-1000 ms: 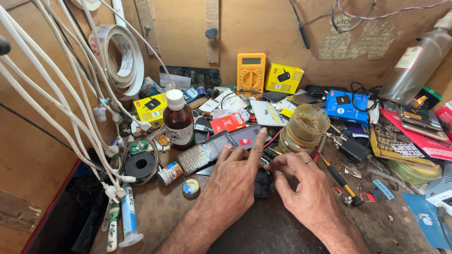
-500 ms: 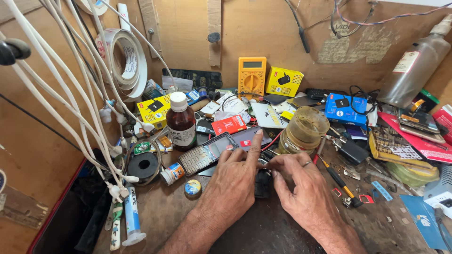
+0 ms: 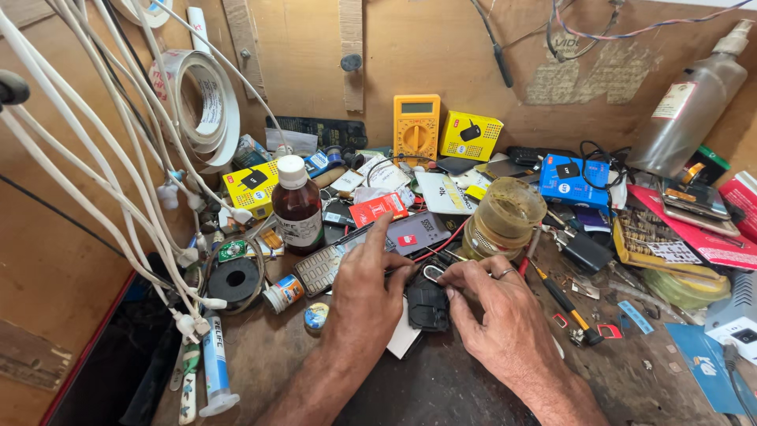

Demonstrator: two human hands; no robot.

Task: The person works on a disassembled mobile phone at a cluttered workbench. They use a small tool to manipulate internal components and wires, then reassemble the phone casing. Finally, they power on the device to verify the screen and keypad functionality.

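- Left hand (image 3: 364,293): palm down, back toward the camera; index finger stretched forward, the other fingers curled under.
- Left forearm: bare, entering from the lower edge, angled up and to the right.
- Right hand (image 3: 495,306): palm down, fingers bent and pointing left toward the left hand; ring on one finger.
- Right forearm: bare, entering from the lower right.
- Hands close together, fingertips nearly meeting.

Phone part (image 3: 427,304) under the fingers: black; multimeter (image 3: 416,128): yellow-orange; small box (image 3: 470,136): yellow with black print; bottle (image 3: 298,207): dark brown, white cap; box (image 3: 573,181): blue; tape roll (image 3: 201,106): white; cables (image 3: 95,150): white; screwdriver (image 3: 564,300): black and yellow handle; workbench (image 3: 441,386): dark brown.
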